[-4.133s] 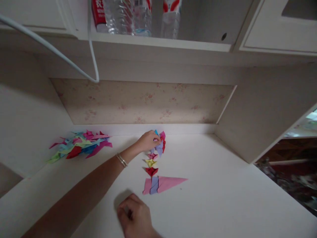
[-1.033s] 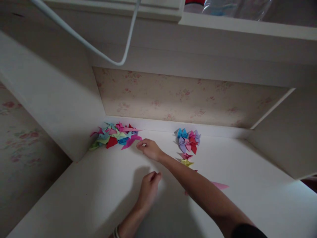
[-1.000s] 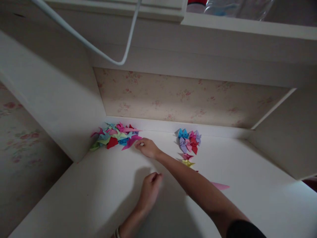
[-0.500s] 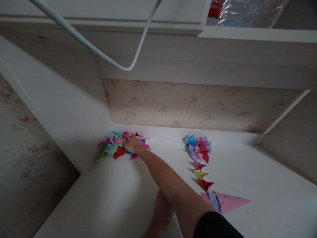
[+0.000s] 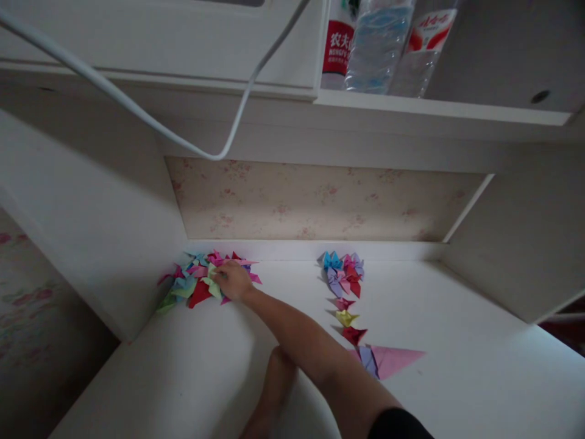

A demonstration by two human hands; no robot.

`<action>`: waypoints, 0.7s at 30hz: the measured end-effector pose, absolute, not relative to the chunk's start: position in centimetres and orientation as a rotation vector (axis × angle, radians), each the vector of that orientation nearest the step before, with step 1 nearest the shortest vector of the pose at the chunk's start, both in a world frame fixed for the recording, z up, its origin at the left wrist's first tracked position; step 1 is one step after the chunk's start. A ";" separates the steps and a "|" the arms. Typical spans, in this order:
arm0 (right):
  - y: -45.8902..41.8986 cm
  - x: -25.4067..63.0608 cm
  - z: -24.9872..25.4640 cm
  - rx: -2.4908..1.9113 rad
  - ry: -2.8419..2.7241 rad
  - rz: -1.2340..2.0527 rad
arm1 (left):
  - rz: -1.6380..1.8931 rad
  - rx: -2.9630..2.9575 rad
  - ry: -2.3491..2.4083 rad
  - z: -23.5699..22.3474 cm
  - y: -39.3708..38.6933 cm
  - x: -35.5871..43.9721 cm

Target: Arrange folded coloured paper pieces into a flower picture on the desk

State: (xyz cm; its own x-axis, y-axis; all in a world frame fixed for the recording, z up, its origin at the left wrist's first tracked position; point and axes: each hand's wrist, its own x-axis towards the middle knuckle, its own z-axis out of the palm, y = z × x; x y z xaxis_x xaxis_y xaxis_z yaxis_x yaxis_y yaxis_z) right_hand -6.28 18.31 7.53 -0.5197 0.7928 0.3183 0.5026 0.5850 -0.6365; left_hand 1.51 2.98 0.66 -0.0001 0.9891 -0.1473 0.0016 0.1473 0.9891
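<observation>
You are holding your right hand [image 5: 233,280] over a pile of folded paper pieces [image 5: 200,294] at the back left of the white tabletop [image 5: 457,396], its fingers bending nearly together at a pale green piece [image 5: 212,283]; whether they are gripping it, one cannot tell. Your left hand [image 5: 278,371] is sitting mostly hidden behind the right forearm [image 5: 306,341], its grip impossible to tell. Farther right, a paper cluster [image 5: 353,275] is lying near the back ledge [image 5: 283,250].

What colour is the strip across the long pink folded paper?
Pale purple; the strip shows best in the head view.
</observation>
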 end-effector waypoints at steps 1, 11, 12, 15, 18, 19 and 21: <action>17.8 -5.1 7.8 -1.005 -2.199 0.653 | 1.115 1.123 1.276 0.9 2.8 1.6; 14.8 16.7 8.2 -1.155 -1.783 0.741 | 1.076 1.018 1.354 0.5 2.4 2.2; 14.7 19.3 8.1 -1.191 -1.733 0.731 | 1.065 1.015 1.346 0.5 2.3 2.2; 14.5 27.0 7.5 -1.305 -1.577 0.664 | 1.037 1.038 1.339 0.2 2.2 2.2; 14.6 33.5 6.3 -1.412 -1.463 0.613 | 1.041 1.087 1.359 -0.2 2.1 2.2; 14.8 35.3 5.8 -1.449 -1.432 0.606 | 1.046 1.108 1.367 -0.4 2.0 2.2; 15.3 38.1 4.5 -1.517 -1.383 0.605 | 1.056 1.160 1.384 -0.7 2.0 2.2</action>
